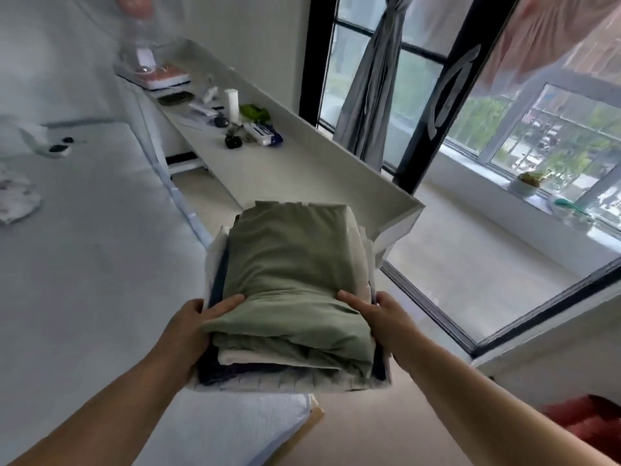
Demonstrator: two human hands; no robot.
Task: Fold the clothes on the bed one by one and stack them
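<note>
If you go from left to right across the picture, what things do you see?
Crumpled patterned cloth on the bed → left hand → green folded garment atop the stack → right hand → grey curtain → small potted plant on the windowsill.

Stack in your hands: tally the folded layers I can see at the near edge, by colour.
Green: 1, on top
White: 1, under the green
Dark navy: 1, lowest visible
Total: 3 colour layers in view; pieces hidden inside cannot be counted. Left hand and right hand grip the sides.
</note>
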